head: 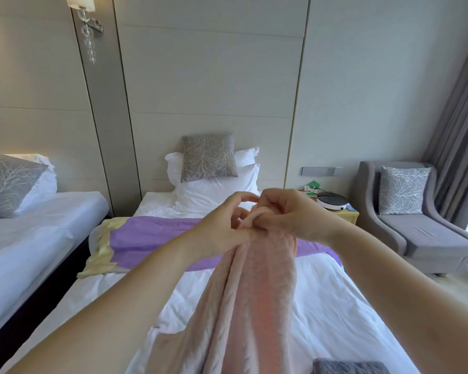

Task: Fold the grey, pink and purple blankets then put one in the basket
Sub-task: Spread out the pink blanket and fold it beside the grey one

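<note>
The pink blanket (257,298) hangs in long folds from my two hands, held up over the bed. My right hand (289,214) pinches its top edge, fingers curled round the fabric. Close beside it, my left hand (224,225) holds the same top edge from the left, thumb and fingers around it. The purple blanket (152,238), with a pale yellow border, lies spread across the middle of the bed behind the pink one. A corner of the grey blanket (349,367) shows at the bottom edge, on the bed. No basket is in view.
The white bed (335,306) has pillows and a grey cushion (208,157) at its head. A second bed (33,238) stands to the left, across a dark gap. A bedside table (343,211) with a round device, a grey armchair (416,230) and curtains are on the right.
</note>
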Motion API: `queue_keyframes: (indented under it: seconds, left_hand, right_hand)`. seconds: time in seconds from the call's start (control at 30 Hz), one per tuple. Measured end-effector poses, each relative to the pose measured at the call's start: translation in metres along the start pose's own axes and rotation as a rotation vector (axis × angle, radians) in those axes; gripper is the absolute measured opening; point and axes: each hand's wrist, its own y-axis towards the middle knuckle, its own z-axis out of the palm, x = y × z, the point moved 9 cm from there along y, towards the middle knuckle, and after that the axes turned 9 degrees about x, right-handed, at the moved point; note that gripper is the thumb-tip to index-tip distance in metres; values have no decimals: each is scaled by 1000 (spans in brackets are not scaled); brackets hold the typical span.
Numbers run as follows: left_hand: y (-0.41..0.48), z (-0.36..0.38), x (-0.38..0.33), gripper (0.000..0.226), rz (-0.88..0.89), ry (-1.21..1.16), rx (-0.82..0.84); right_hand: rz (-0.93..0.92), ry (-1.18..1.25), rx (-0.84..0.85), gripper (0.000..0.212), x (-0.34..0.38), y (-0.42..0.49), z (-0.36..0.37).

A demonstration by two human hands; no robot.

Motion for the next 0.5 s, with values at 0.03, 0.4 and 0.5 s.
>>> queue_keyframes:
  seconds: [0.03, 0.4, 0.5]
  left_hand:
    - [-1, -5, 2, 51, 0, 26, -46]
    - [-6, -20, 0, 32, 56, 71, -72]
    - [-3, -16, -3, 22, -2, 51, -43]
  right_hand:
    - [10, 19, 3, 19, -2, 0, 0]
    - [-36, 190, -79, 18, -19, -7, -12]
    - [-96, 246, -128, 19, -15, -3, -11]
